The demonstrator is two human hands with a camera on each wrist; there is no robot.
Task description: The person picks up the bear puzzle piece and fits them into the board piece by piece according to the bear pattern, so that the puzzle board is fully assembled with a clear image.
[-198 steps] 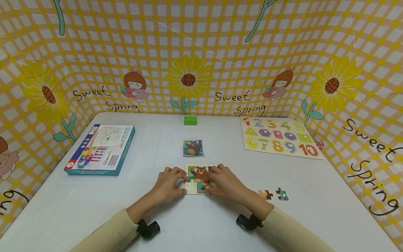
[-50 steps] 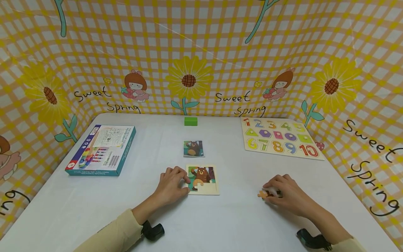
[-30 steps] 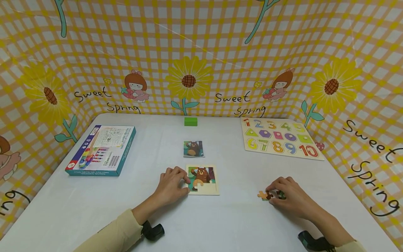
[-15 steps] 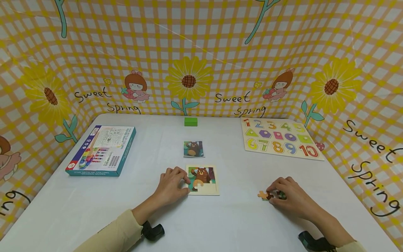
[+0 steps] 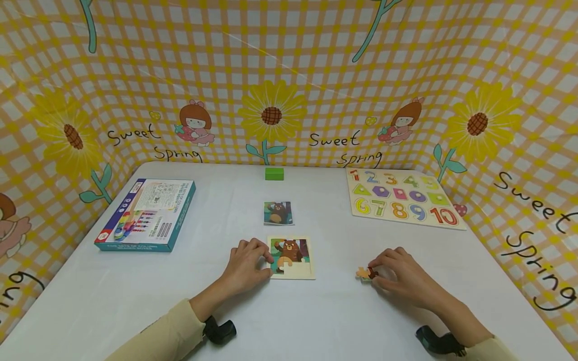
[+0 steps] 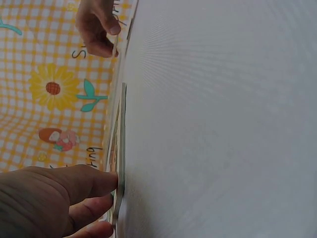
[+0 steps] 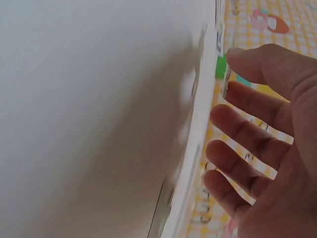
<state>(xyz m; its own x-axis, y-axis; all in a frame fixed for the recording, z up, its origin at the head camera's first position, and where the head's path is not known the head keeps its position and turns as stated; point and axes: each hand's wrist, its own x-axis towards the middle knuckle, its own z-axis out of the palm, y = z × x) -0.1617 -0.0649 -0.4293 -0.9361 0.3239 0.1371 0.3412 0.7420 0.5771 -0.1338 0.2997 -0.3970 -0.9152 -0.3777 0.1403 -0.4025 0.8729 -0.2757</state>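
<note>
My left hand (image 5: 246, 263) grips the left side of a small wooden bear jigsaw puzzle (image 5: 300, 271), thumb and fingertips at its edge. Bear pieces fill its upper part and lower left; bare wood shows at the lower right. In the left wrist view the puzzle board (image 6: 122, 144) appears edge-on beside the thumb. To the right, my right hand (image 5: 404, 278) pinches an orange-and-brown puzzle piece (image 5: 363, 273) between thumb and index finger, with a bit of green at its lower edge. The other fingers of the right hand (image 7: 262, 129) are spread and loosely bent in the right wrist view.
Behind the puzzle lies a bear picture card (image 5: 278, 213), with a green block (image 5: 274, 174) farther back. A boxed toy (image 5: 146, 215) lies at the left. At the back right is a number-and-shape board (image 5: 406, 198). A checked cloth (image 5: 316, 75) walls the white table.
My right hand has moved left and slightly away from me with the orange-and-brown puzzle piece. The green piece seen behind its fingertips is now out of sight. The left hand stays on the puzzle.
</note>
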